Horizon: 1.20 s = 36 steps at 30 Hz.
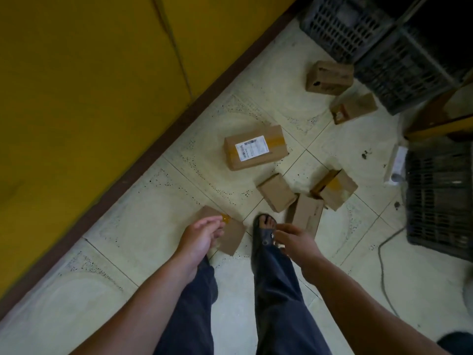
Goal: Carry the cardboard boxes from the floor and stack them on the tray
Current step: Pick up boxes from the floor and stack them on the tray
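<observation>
On the tiled floor (256, 85) in the head view, seven cardboard boxes lie scattered, none stacked. Nearest is the small box (230, 233), just beyond my left hand (202, 233), partly covered by it. Its long axis runs from near-right to far-left, roughly in line with the wall (76, 98). Left hand hangs loosely open, fingers half curled, holding nothing; I can't tell if it touches the box. Right hand (294, 239) is also open and empty, hovering over my sandalled foot (265, 229), with the narrow box (308, 215) just beyond it. So left hand is nearer the small box, right hand nearer the narrow one. Labelled box (254, 147) sits farther off, centre; two more boxes far right by the dark crates (371, 47). No tray clearly in view; I judge it's out of frame. Small box's near-left part is hidden by the hand. Edges of frame are blurred and dim.
</observation>
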Each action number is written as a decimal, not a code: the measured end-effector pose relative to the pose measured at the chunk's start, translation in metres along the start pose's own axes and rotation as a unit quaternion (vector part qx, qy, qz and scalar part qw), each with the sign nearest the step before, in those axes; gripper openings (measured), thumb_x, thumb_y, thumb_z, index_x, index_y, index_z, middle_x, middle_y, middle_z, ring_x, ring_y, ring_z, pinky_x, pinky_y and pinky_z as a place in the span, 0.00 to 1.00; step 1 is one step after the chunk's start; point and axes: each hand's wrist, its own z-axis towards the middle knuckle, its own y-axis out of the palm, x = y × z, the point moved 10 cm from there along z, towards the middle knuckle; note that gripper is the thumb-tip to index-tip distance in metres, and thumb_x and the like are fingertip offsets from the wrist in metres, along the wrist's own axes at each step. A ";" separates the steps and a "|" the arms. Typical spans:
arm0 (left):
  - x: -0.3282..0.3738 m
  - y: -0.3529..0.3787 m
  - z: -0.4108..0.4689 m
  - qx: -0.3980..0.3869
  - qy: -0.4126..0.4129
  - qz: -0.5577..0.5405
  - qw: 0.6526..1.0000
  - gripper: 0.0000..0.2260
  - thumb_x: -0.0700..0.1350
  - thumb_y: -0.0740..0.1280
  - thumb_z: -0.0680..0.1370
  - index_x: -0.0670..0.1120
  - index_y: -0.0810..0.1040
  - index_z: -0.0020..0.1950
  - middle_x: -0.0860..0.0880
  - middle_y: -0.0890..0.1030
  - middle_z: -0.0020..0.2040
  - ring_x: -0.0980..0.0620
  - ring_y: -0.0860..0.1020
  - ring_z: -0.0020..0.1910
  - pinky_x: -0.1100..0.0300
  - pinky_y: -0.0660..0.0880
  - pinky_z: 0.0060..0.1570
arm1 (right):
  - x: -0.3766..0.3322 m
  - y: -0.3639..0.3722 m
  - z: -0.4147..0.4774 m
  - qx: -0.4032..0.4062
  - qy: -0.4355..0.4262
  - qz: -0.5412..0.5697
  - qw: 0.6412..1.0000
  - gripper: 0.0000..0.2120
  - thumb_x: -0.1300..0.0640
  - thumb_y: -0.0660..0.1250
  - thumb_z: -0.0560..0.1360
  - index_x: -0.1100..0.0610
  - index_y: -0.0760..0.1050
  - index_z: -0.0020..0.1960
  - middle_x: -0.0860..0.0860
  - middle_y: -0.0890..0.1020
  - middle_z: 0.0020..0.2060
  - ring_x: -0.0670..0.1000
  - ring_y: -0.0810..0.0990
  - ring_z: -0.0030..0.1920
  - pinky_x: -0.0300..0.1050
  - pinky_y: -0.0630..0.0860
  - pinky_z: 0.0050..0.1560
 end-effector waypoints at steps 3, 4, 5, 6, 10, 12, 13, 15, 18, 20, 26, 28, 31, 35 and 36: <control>-0.006 0.026 0.065 0.017 -0.025 -0.007 1.000 0.11 0.44 0.59 0.82 0.50 0.78 0.61 0.53 0.82 0.55 0.56 0.80 0.53 0.61 0.75 0.50 | -0.019 -0.012 0.083 -0.019 0.001 -0.002 1.000 0.08 0.57 0.62 0.80 0.53 0.75 0.58 0.52 0.79 0.53 0.50 0.78 0.51 0.43 0.76 0.51; -0.009 0.035 0.087 0.025 -0.034 -0.012 0.999 0.10 0.44 0.60 0.82 0.51 0.79 0.60 0.53 0.82 0.54 0.55 0.80 0.52 0.59 0.75 0.51 | -0.026 -0.018 0.110 -0.014 -0.002 -0.009 1.000 0.07 0.59 0.62 0.80 0.53 0.75 0.57 0.53 0.79 0.51 0.49 0.77 0.48 0.42 0.75 0.47; -0.014 0.046 0.115 0.033 -0.042 -0.013 0.999 0.10 0.44 0.60 0.82 0.51 0.79 0.59 0.53 0.83 0.54 0.55 0.80 0.53 0.57 0.75 0.53 | -0.031 -0.025 0.145 -0.007 -0.003 -0.024 1.000 0.06 0.60 0.63 0.80 0.53 0.75 0.55 0.52 0.79 0.48 0.49 0.77 0.45 0.43 0.76 0.45; -0.014 0.053 0.136 0.038 -0.044 -0.013 0.998 0.10 0.44 0.60 0.82 0.50 0.79 0.59 0.53 0.83 0.53 0.54 0.80 0.53 0.55 0.75 0.55 | -0.040 -0.031 0.171 0.003 -0.011 -0.039 0.999 0.07 0.60 0.63 0.79 0.54 0.76 0.55 0.52 0.78 0.47 0.50 0.77 0.45 0.47 0.77 0.47; -0.017 0.084 0.231 0.041 -0.048 -0.009 0.998 0.11 0.42 0.60 0.82 0.49 0.76 0.62 0.50 0.81 0.57 0.52 0.79 0.55 0.57 0.75 0.56 | -0.061 -0.050 0.283 0.057 -0.048 -0.109 0.991 0.11 0.58 0.61 0.78 0.53 0.77 0.58 0.50 0.80 0.48 0.54 0.79 0.52 0.49 0.77 0.51; -0.013 0.091 0.272 0.049 -0.030 0.017 0.998 0.14 0.44 0.61 0.81 0.50 0.73 0.67 0.51 0.78 0.61 0.52 0.77 0.57 0.56 0.74 0.58 | -0.070 -0.057 0.323 0.091 -0.070 -0.135 0.984 0.18 0.57 0.61 0.79 0.52 0.72 0.68 0.47 0.77 0.57 0.51 0.77 0.57 0.39 0.73 0.53; -0.012 0.093 0.294 0.059 -0.025 0.025 0.998 0.17 0.45 0.61 0.81 0.50 0.70 0.70 0.52 0.76 0.62 0.51 0.75 0.59 0.54 0.73 0.60 | -0.072 -0.060 0.342 0.108 -0.080 -0.141 0.981 0.21 0.57 0.61 0.79 0.52 0.68 0.72 0.46 0.75 0.61 0.49 0.76 0.57 0.34 0.70 0.51; -0.007 0.092 0.328 0.083 -0.012 0.030 0.996 0.22 0.47 0.62 0.81 0.49 0.65 0.74 0.53 0.72 0.63 0.48 0.72 0.63 0.51 0.69 0.63 | -0.081 -0.070 0.366 0.149 -0.107 -0.109 0.977 0.23 0.58 0.61 0.79 0.53 0.66 0.73 0.49 0.75 0.63 0.48 0.74 0.54 0.34 0.68 0.46; -0.007 0.091 0.369 0.097 -0.003 0.046 0.994 0.28 0.50 0.64 0.79 0.47 0.60 0.77 0.48 0.68 0.73 0.44 0.68 0.70 0.47 0.66 0.68 | -0.084 -0.076 0.399 0.179 -0.129 -0.097 0.971 0.24 0.57 0.61 0.79 0.55 0.64 0.74 0.52 0.71 0.70 0.51 0.72 0.65 0.42 0.68 0.58; -0.010 0.095 0.387 0.083 0.005 0.051 0.995 0.23 0.50 0.64 0.78 0.48 0.67 0.73 0.48 0.73 0.70 0.46 0.71 0.68 0.50 0.69 0.64 | -0.078 -0.072 0.415 0.162 -0.114 -0.083 0.977 0.27 0.56 0.60 0.80 0.54 0.58 0.77 0.52 0.66 0.74 0.54 0.67 0.72 0.47 0.66 0.66; -0.004 0.095 0.404 0.085 0.033 0.011 0.996 0.10 0.45 0.65 0.78 0.55 0.79 0.57 0.59 0.81 0.54 0.60 0.76 0.55 0.59 0.70 0.54 | -0.077 -0.068 0.433 0.137 -0.120 -0.070 0.981 0.11 0.61 0.58 0.77 0.55 0.73 0.57 0.53 0.78 0.50 0.53 0.76 0.48 0.39 0.67 0.38; -0.009 0.091 0.404 0.085 0.029 -0.003 0.996 0.08 0.45 0.65 0.77 0.53 0.79 0.54 0.58 0.81 0.54 0.58 0.76 0.56 0.58 0.70 0.55 | -0.073 -0.068 0.431 0.134 -0.120 -0.058 0.982 0.12 0.63 0.57 0.76 0.54 0.75 0.56 0.52 0.77 0.47 0.52 0.74 0.45 0.38 0.67 0.39; -0.011 0.085 0.393 0.078 0.024 -0.022 0.996 0.11 0.42 0.64 0.75 0.53 0.81 0.54 0.56 0.82 0.54 0.55 0.76 0.58 0.57 0.69 0.58 | -0.065 -0.072 0.418 0.140 -0.122 -0.022 0.982 0.15 0.63 0.57 0.76 0.61 0.75 0.60 0.57 0.77 0.42 0.50 0.71 0.40 0.43 0.67 0.42; -0.008 0.071 0.361 0.075 0.029 -0.018 0.997 0.20 0.39 0.65 0.71 0.56 0.79 0.60 0.57 0.81 0.57 0.55 0.74 0.61 0.49 0.64 0.68 | -0.049 -0.071 0.382 0.139 -0.093 0.018 0.986 0.13 0.65 0.58 0.74 0.56 0.79 0.49 0.50 0.77 0.35 0.48 0.69 0.33 0.43 0.65 0.36; -0.007 0.066 0.350 0.082 0.032 -0.021 0.996 0.21 0.39 0.65 0.71 0.55 0.78 0.62 0.57 0.81 0.57 0.55 0.74 0.62 0.49 0.64 0.68 | -0.046 -0.072 0.370 0.139 -0.083 0.041 0.986 0.12 0.65 0.59 0.74 0.52 0.79 0.45 0.49 0.78 0.36 0.49 0.71 0.35 0.44 0.68 0.38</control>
